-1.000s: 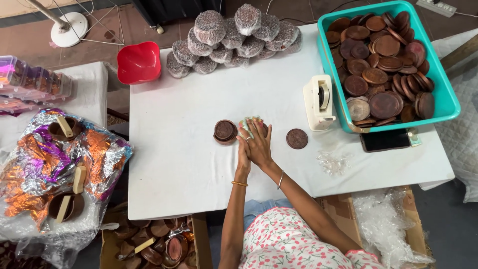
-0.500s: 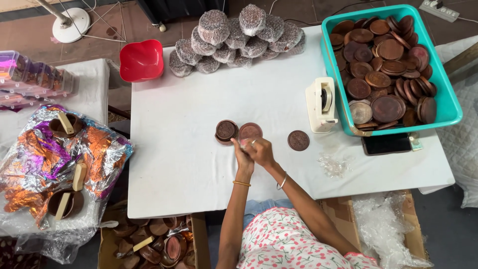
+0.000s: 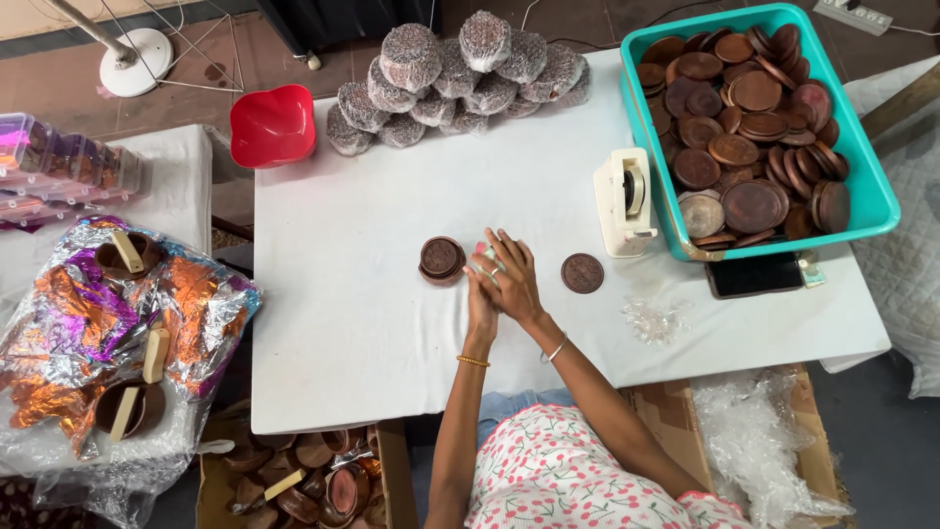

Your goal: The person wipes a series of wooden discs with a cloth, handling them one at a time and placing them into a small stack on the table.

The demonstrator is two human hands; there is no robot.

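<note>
Head view: both hands pressed together around something hidden, brown discs just left.

red bowl, teal tub, perhaps tape dispenser

1. We can't see what sits between the right hand and left hand; they are pressed together and cover it.
2. Left hand mostly hidden behind the right one.
3. Phone partly tucked under the teal tub; screen dark.
4. Cardboard box of brown pieces cut off by the bottom edge; contents too jumbled to sort.
5. Plastic containers cut off at the left edge, contents blurred.
6. Power strip clipped by the top edge.
7. Person's torso cut off at the bottom.
</note>
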